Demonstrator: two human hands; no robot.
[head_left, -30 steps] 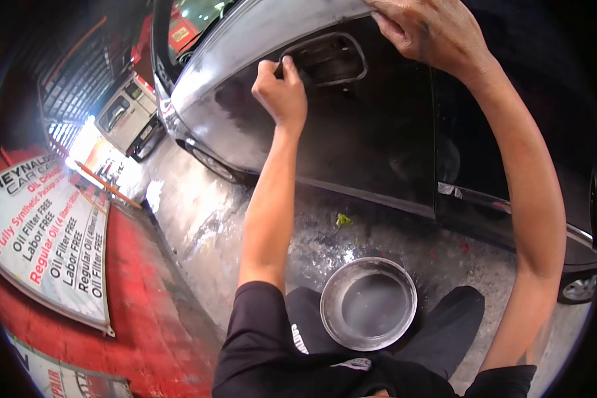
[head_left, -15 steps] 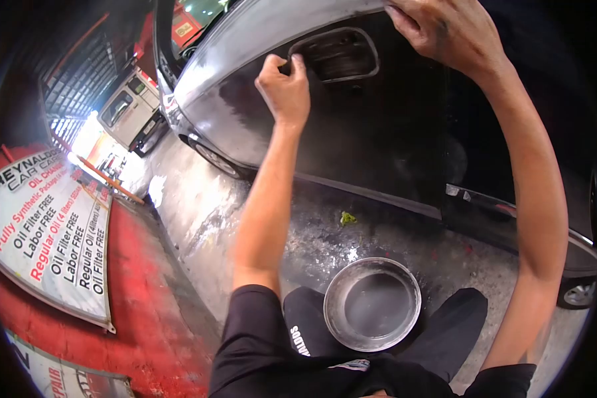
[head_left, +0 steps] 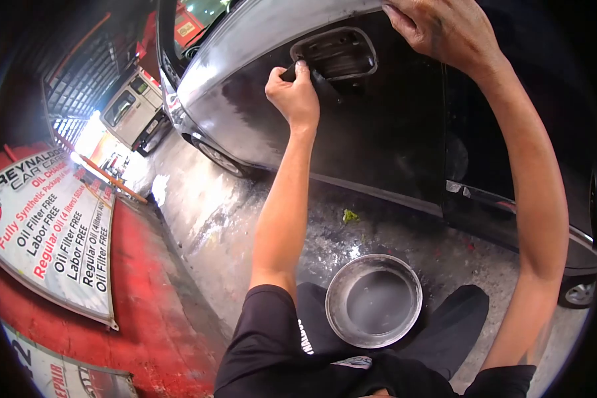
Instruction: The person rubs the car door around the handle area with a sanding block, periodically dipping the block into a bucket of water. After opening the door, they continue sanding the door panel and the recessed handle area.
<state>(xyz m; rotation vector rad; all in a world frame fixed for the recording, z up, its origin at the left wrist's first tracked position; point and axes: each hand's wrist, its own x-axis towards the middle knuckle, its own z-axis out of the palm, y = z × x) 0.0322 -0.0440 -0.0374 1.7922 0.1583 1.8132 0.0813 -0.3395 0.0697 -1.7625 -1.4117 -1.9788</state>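
Our left hand (head_left: 293,96) is closed, pinching a small dark piece (head_left: 288,73) between thumb and curled fingers; too little of it shows for us to tell what it is. We have it at the lower left corner of the oval recess (head_left: 341,56) in the car door (head_left: 385,139), and the hand hides whether it touches the panel.

From that hand the recess lies up and to the right, its long axis running sideways, tilted a little, towards our other arm. The left hand is clearly the nearer: its thumb is just beside the recess's rim, while our right hand (head_left: 444,33) is higher and apart, off the far end. Its thumb shows near the door's pale upper part, but the fingers run out of view, so we cannot tell whether they grip anything.

Below, a round basin (head_left: 335,302) of grey liquid (head_left: 379,304) sits between our legs (head_left: 456,320).
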